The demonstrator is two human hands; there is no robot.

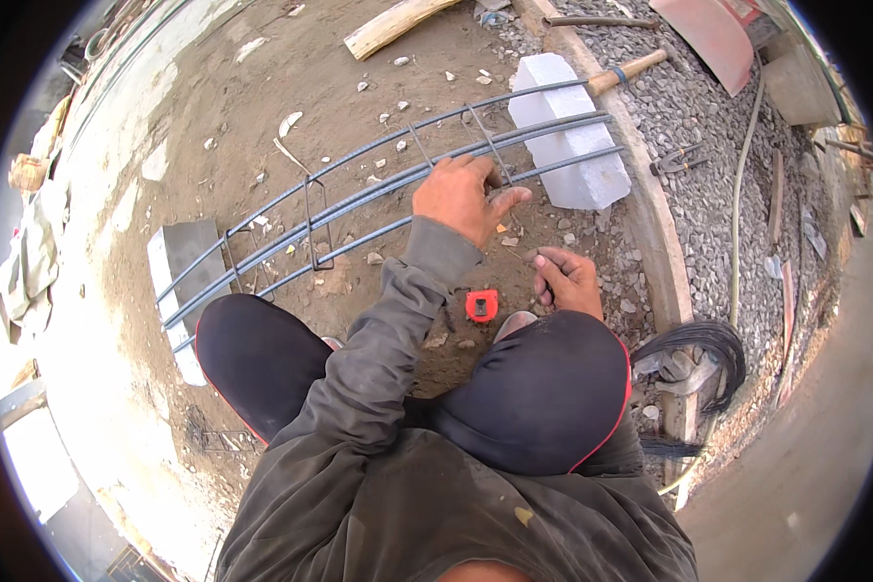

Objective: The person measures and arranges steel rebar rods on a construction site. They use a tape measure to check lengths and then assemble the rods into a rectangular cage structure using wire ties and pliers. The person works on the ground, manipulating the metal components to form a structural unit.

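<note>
Several long steel rebars [359, 199] run across in front of me, with square wire stirrups [309, 223] around them. My left hand [459, 199] is closed over the middle bars, beside the stirrup [488, 144] nearest the right end; its fingertips are partly hidden. Closer to my right knee, my right hand [565, 279] is closed in a pinch, apart from the bars. What looks like a thin tie wire sticks out of its fingers toward the bars. A red tape measure [481, 306] lies on the dirt between my feet.
A white block [565, 136] props the bars' right end, a grey-and-white block [189, 252] the left. Pliers [680, 159] lie on the gravel beyond a concrete curb [647, 209]. Coiled black wire [723, 354] sits by my right knee. A wooden log [398, 27] lies far ahead.
</note>
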